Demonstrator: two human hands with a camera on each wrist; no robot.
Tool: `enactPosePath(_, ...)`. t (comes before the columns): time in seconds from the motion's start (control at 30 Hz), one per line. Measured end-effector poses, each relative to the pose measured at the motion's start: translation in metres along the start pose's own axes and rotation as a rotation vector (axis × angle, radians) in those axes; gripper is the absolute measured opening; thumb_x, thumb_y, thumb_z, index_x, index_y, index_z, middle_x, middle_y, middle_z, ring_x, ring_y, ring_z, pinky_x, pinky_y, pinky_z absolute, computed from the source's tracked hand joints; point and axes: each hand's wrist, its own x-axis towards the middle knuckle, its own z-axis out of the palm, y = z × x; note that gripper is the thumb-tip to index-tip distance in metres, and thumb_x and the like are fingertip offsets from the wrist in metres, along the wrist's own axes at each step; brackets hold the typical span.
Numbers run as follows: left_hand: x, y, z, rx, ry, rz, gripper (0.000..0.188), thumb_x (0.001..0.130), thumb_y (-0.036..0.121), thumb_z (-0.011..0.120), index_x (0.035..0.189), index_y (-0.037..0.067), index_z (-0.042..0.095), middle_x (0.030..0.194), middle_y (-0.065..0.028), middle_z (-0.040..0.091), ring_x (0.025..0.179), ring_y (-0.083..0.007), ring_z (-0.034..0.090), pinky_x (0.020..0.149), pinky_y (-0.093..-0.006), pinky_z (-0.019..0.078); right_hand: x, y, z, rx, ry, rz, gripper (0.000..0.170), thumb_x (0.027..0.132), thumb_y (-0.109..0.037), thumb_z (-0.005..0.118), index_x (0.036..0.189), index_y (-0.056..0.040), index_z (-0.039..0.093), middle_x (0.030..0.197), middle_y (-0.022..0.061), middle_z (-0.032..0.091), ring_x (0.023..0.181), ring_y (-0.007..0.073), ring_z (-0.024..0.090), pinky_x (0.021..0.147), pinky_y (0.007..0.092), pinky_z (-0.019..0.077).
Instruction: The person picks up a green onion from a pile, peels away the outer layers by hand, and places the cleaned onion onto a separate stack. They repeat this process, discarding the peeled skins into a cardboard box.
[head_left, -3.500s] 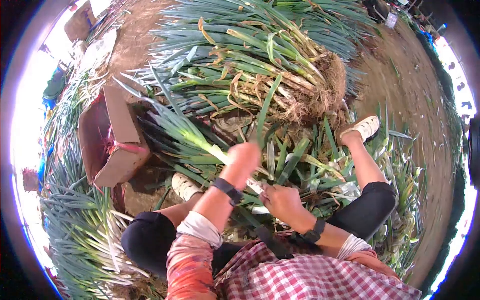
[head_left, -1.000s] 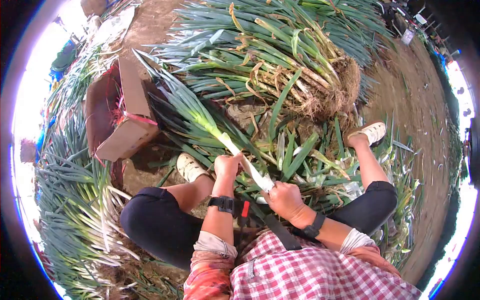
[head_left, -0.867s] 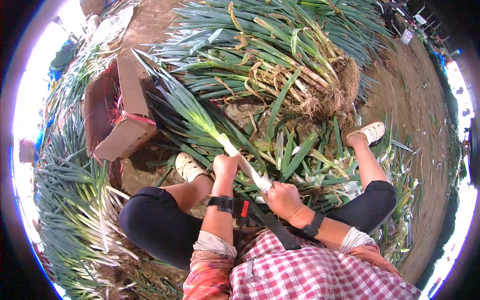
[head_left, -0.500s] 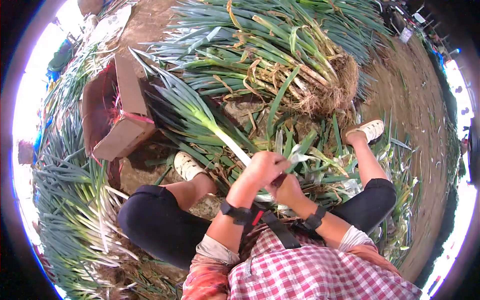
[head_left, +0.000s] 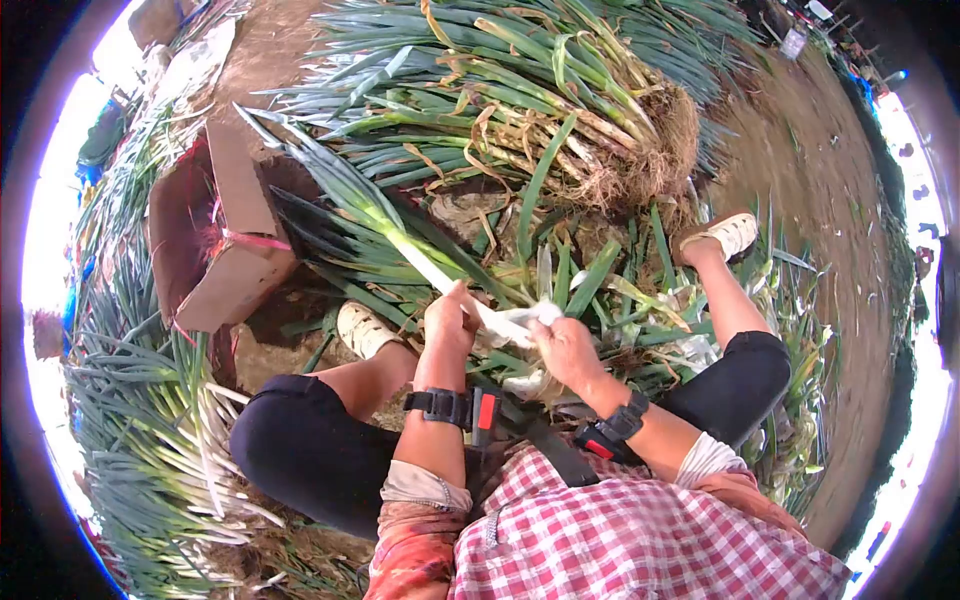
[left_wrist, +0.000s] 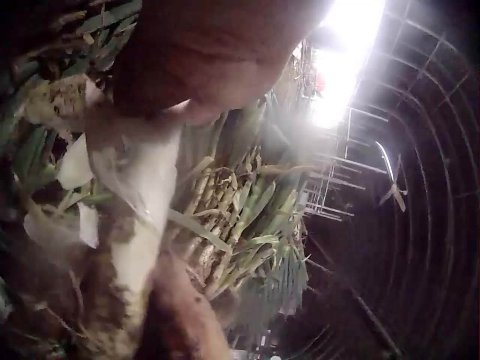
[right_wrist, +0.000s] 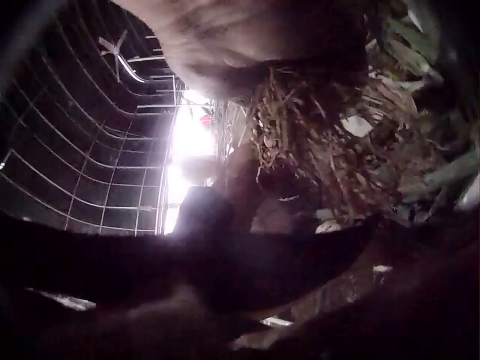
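A long green onion slants across the middle of the head view, green leaves toward the upper left and white stalk toward me. My left hand grips its white shank. My right hand pinches the lower white end, where loose white skin bunches between the hands. In the left wrist view, the white stalk runs down from my left hand, with a finger of the right hand beside its brownish lower end. In the right wrist view, brown roots show under my right hand.
A large heap of green onions with a root clump lies ahead. An open cardboard box stands to the left, above cleaned white-stalked onions. Leaf trimmings cover the ground between my feet; bare soil lies right.
Half a second ago my left hand overlapped my right at the stalk's lower end. It has drawn back up-left along the stalk, and loose white skin now shows between the hands.
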Motion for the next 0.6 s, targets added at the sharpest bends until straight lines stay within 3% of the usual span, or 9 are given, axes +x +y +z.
enactPosePath(0.03, 0.0, 0.003, 0.001, 0.002, -0.001, -0.001, 0.016, 0.087, 0.014, 0.046, 0.092, 0.0, 0.04, 0.076, -0.0103, 0.047, 0.064, -0.0236, 0.052, 0.059, -0.0386, 0.0493, -0.001, -0.002, -0.005, 0.001, 0.002, 0.001, 0.032, 0.082, -0.026, 0.052, 0.07, 0.0035, 0.058, 0.064, 0.0225, 0.055, 0.059, 0.0342, 0.056, 0.054, 0.0378, 0.0415)
enactPosePath(0.1, -0.005, 0.012, 0.007, -0.304, 0.052, 0.054, 0.012, 0.086, 0.011, 0.046, 0.086, -0.001, 0.044, 0.072, -0.0095, 0.047, 0.058, -0.0213, 0.051, 0.056, -0.0336, 0.0466, -0.008, -0.008, -0.02, -0.087, 0.308, -0.559, 0.025, 0.081, -0.022, 0.054, 0.074, 0.0006, 0.06, 0.069, 0.0205, 0.057, 0.061, 0.0333, 0.057, 0.056, 0.037, 0.0435)
enactPosePath(0.13, 0.0, 0.018, 0.004, -0.282, 0.064, 0.102, 0.012, 0.087, 0.01, 0.045, 0.085, -0.001, 0.043, 0.072, -0.0102, 0.047, 0.058, -0.0216, 0.05, 0.056, -0.0342, 0.0463, -0.018, -0.01, -0.03, -0.066, 0.278, -0.55, 0.018, 0.081, -0.018, 0.054, 0.079, -0.0021, 0.061, 0.073, 0.0182, 0.059, 0.065, 0.0314, 0.058, 0.058, 0.0354, 0.0451)
enactPosePath(0.2, 0.021, 0.023, -0.011, -0.285, 0.072, 0.103, 0.014, 0.087, 0.012, 0.045, 0.084, -0.001, 0.042, 0.072, -0.0108, 0.047, 0.058, -0.0218, 0.05, 0.056, -0.0357, 0.0471, -0.031, -0.008, -0.061, -0.001, 0.244, 0.065, 0.027, 0.087, -0.023, 0.047, 0.077, -0.0016, 0.062, 0.063, 0.0106, 0.061, 0.057, 0.0191, 0.06, 0.056, 0.0322, 0.0452)
enactPosePath(0.27, 0.032, 0.022, -0.028, -0.264, 0.043, 0.134, 0.017, 0.088, 0.016, 0.044, 0.087, -0.001, 0.04, 0.073, -0.0115, 0.048, 0.058, -0.0225, 0.05, 0.056, -0.0383, 0.048, -0.022, 0.037, -0.1, 0.166, 0.391, 0.079, 0.041, 0.089, -0.033, 0.041, 0.076, -0.0008, 0.062, 0.06, 0.0078, 0.061, 0.052, 0.0139, 0.057, 0.052, 0.0301, 0.0448)
enactPosePath(0.37, -0.001, 0.02, 0.001, -0.228, -0.039, 0.075, 0.02, 0.088, 0.019, 0.044, 0.09, 0.0, 0.039, 0.073, -0.011, 0.048, 0.058, -0.023, 0.051, 0.054, -0.0387, 0.0477, 0.003, 0.079, -0.115, -0.241, -0.024, 0.114, 0.044, 0.082, -0.043, 0.05, 0.077, 0.0001, 0.06, 0.066, 0.0133, 0.06, 0.064, 0.0243, 0.06, 0.065, 0.034, 0.0457)
enactPosePath(0.4, -0.004, 0.014, 0.006, -0.248, -0.097, 0.048, 0.021, 0.088, 0.02, 0.045, 0.093, 0.001, 0.038, 0.074, -0.0111, 0.049, 0.06, -0.0237, 0.052, 0.055, -0.0399, 0.0476, -0.001, 0.025, -0.115, -0.462, -0.131, 0.161, 0.045, 0.078, -0.044, 0.055, 0.085, -0.0006, 0.06, 0.074, 0.0152, 0.061, 0.072, 0.0272, 0.06, 0.07, 0.0364, 0.0448)
enactPosePath(0.53, -0.023, 0.007, 0.019, -0.199, 0.001, 0.002, 0.02, 0.087, 0.02, 0.047, 0.096, 0.002, 0.042, 0.075, -0.0101, 0.051, 0.069, -0.0241, 0.055, 0.062, -0.0392, 0.0494, 0.036, -0.025, -0.071, -0.194, 0.248, -0.477, 0.051, 0.078, -0.035, 0.057, 0.112, 0.001, 0.048, 0.11, 0.0194, 0.052, 0.1, 0.0291, 0.052, 0.086, 0.033, 0.04)
enactPosePath(0.6, -0.024, 0.006, 0.019, -0.213, -0.059, 0.024, 0.02, 0.089, 0.021, 0.042, 0.088, 0.001, 0.041, 0.073, -0.0093, 0.05, 0.064, -0.0242, 0.053, 0.06, -0.042, 0.0476, 0.056, -0.042, -0.039, 0.24, -0.12, -0.443, 0.043, 0.085, -0.026, 0.049, 0.116, 0.0025, 0.044, 0.12, 0.0187, 0.045, 0.11, 0.0273, 0.045, 0.094, 0.0315, 0.0336)
